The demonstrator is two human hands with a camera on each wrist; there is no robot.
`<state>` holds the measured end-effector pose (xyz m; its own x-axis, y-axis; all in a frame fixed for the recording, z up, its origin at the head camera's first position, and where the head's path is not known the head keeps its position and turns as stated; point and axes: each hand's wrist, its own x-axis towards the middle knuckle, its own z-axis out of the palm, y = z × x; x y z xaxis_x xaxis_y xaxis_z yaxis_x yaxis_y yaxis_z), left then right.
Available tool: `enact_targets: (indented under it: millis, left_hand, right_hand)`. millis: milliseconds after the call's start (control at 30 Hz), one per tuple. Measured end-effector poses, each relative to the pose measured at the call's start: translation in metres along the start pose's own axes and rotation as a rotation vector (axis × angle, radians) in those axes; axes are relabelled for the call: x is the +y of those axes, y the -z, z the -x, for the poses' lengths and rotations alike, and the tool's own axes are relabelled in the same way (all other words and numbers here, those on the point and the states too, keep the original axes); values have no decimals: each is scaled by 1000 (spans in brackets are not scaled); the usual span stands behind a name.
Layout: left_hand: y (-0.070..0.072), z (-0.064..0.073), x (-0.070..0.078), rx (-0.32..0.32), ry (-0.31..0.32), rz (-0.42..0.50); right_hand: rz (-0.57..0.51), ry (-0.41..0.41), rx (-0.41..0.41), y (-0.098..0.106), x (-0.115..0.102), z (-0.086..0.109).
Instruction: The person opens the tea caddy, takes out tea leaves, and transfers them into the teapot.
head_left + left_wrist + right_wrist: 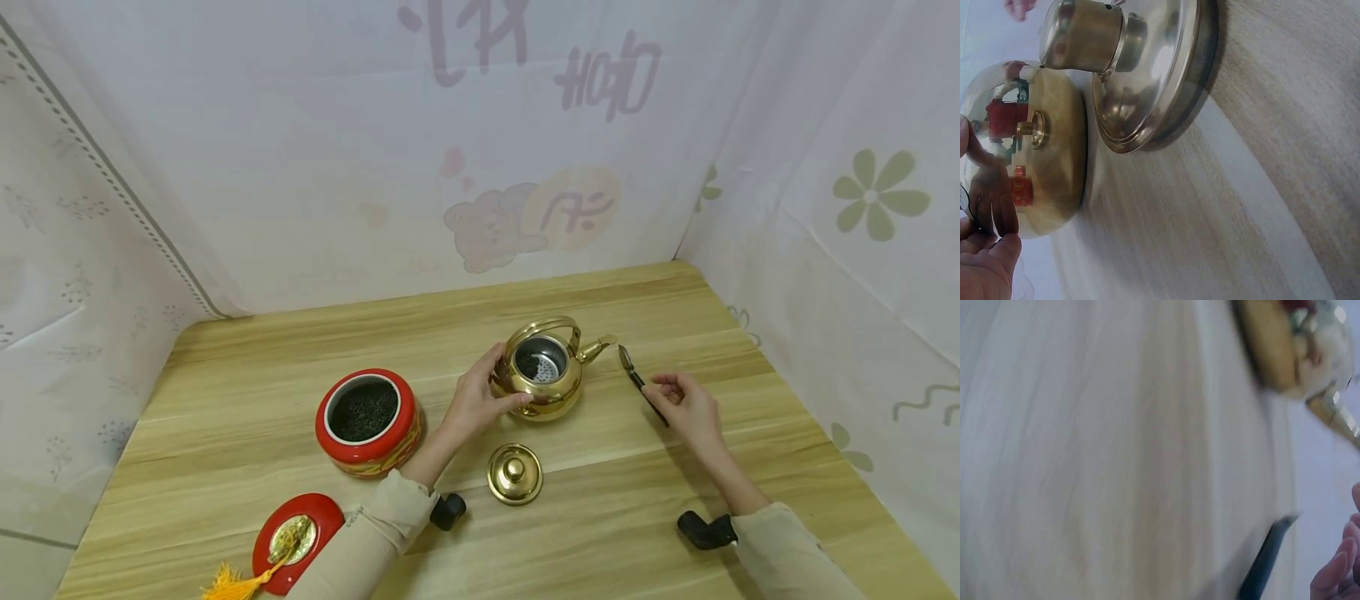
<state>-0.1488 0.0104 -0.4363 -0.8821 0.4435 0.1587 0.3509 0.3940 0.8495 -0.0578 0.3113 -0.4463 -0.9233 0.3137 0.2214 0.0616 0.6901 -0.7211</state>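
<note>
My left hand (480, 396) grips a gold teapot (551, 406) from its left side, thumb on the near wall. The pot stands uncovered, its handle raised; dark tea leaves lie in the metal strainer (551, 367). In the left wrist view, the fingers (1004, 256) touch the shiny teapot (1063, 169). A narrow dark tea scoop (636, 379) lies on the table right of the spout. Just over its handle is my right hand (690, 412), fingers loosely curled. The right wrist view shows a gap between the fingers (1335, 569) and the scoop (1266, 556).
A red tea jar (401, 408) full of dark leaves stands left of the teapot. Its red lid (318, 512), with a yellow tassel, lies nearer me. The gold teapot lid (515, 473) rests in front of the pot. Printed cloth walls border the wooden table (600, 533).
</note>
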Motion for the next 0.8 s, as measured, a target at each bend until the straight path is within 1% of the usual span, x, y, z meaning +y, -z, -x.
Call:
enact_targets:
  millis: [67,133,300,333,367,533,800]
  left_hand:
    - [0,0,0,0,3,0]
    - [0,-1,0,0,8,-4]
    - [0,-1,0,-1,12,-12]
    - [0,-1,1,-2,13,-14]
    - [1,-1,1,-2,15,-16]
    - [1,0,2,-4,15,-18]
    - [1,0,2,-1,2,-13]
  right_hand:
    - [-79,-3,-11,-2,-10,1]
    - [-143,6,-29,-1,-27,3]
    - [-239,68,-74,-7,-44,8]
    - [-259,83,-79,-11,-42,9]
    - [-270,90,-91,-14,-41,10]
    - [-326,138,-160,-21,-56,16]
    - [-373,172,-257,-31,-74,25]
